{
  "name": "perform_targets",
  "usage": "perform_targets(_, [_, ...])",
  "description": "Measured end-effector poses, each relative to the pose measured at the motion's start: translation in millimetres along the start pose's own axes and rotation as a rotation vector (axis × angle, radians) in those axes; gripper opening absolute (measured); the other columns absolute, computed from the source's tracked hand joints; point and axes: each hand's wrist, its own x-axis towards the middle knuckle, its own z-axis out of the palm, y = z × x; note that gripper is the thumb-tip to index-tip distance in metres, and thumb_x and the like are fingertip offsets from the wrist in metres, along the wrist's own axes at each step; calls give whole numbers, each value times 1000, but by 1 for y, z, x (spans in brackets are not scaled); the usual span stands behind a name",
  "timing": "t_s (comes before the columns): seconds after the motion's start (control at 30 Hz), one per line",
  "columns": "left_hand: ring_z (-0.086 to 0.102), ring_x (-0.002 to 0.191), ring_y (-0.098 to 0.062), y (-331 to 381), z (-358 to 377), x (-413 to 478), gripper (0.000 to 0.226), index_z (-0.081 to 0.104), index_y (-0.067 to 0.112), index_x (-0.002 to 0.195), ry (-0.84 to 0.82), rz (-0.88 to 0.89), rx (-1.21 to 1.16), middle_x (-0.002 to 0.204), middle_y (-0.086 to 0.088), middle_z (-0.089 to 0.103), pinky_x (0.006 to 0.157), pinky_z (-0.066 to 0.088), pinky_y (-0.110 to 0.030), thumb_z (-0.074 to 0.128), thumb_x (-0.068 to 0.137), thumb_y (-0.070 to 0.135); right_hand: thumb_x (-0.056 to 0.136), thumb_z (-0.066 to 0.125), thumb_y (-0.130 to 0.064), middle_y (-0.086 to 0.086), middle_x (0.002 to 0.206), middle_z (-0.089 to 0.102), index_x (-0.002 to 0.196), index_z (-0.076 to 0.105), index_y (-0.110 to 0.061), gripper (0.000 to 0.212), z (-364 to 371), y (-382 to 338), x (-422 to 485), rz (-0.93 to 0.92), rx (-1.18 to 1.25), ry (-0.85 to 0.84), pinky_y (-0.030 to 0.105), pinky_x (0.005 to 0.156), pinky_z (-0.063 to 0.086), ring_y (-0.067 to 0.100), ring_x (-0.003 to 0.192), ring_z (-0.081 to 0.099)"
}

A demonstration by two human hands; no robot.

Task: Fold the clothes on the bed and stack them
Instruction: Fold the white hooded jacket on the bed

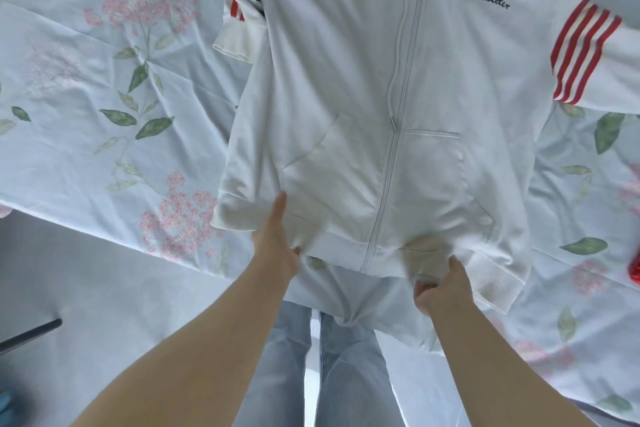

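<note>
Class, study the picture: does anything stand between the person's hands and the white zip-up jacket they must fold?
Nothing visible does. The left hand and right hand both grip the hem of the white zip-up jacket with red-striped sleeves, spread front up on the floral bedsheet; nothing lies on it.

Bare left hand (277, 246) and right hand (441, 288), bare forearms (207, 340), faded light-blue denim jeans (349, 385), creased down both legs.
</note>
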Motion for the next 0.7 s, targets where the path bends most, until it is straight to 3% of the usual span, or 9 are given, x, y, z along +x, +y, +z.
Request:
perform_targets(0.1, [62,85,-20,-17,15,-4,31,58,24,97,-36,-28,111,99,-2,64,79,54,-43,79,75,30,83,67,-38,-6,85,50,109,53,-22,33,3,-5,-1,17,25,-81,17,56,45,7,68,51])
perform_targets(0.17, [58,82,-18,-20,23,-3,27,56,25,95,-1,9,162,96,-1,60,88,52,-40,77,78,25,84,65,-32,-8,71,44,85,53,-23,16,7,-8,-4,15,-18,-92,16,56,37,7,59,43])
perform_targets(0.27, [57,82,-18,-17,28,-5,24,53,24,95,-39,81,137,99,-1,60,86,49,-39,74,82,24,82,63,-24,-9,53,38,68,44,-25,24,7,-19,0,32,-17,-92,13,47,31,7,48,33])
perform_targets(0.33, [57,80,-17,-16,29,-7,21,49,25,87,-63,108,76,92,0,59,90,48,-41,69,85,20,83,60,-20,-13,49,43,71,46,-28,20,5,-26,-4,-46,-165,-133,13,41,32,7,53,42])
perform_targets(0.43, [62,89,-20,-16,25,-7,17,56,18,104,-141,143,67,104,-5,65,93,49,-42,64,89,18,76,61,3,-4,81,56,108,58,-17,38,3,-28,1,-348,-282,-169,14,55,36,16,78,49])
perform_targets(0.53, [62,103,-23,-15,17,-6,41,53,9,126,-163,162,104,122,-7,63,78,55,-37,65,88,22,72,60,2,-4,77,62,110,61,-6,39,-10,-30,-12,-380,-380,-373,7,56,38,7,66,56])
perform_targets(0.6, [62,100,-22,-16,12,-8,49,53,5,125,-106,215,206,118,-6,64,75,52,-32,68,85,29,63,74,14,-18,62,66,97,59,-23,52,-29,-33,-17,-332,-368,-442,2,50,42,-10,58,59])
perform_targets(0.63, [59,98,-22,-18,8,-9,51,52,5,122,-15,278,326,115,-5,62,79,49,-32,70,83,33,46,85,14,-22,61,67,92,58,-27,67,-36,-32,-15,-282,-321,-442,6,50,47,-11,56,61])
perform_targets(0.7, [51,96,-21,-22,2,-4,61,47,10,127,216,426,587,113,-3,58,82,42,-32,72,79,40,22,94,-10,-9,74,74,101,66,-22,84,-44,-29,-14,-76,-40,-464,22,57,58,5,64,70])
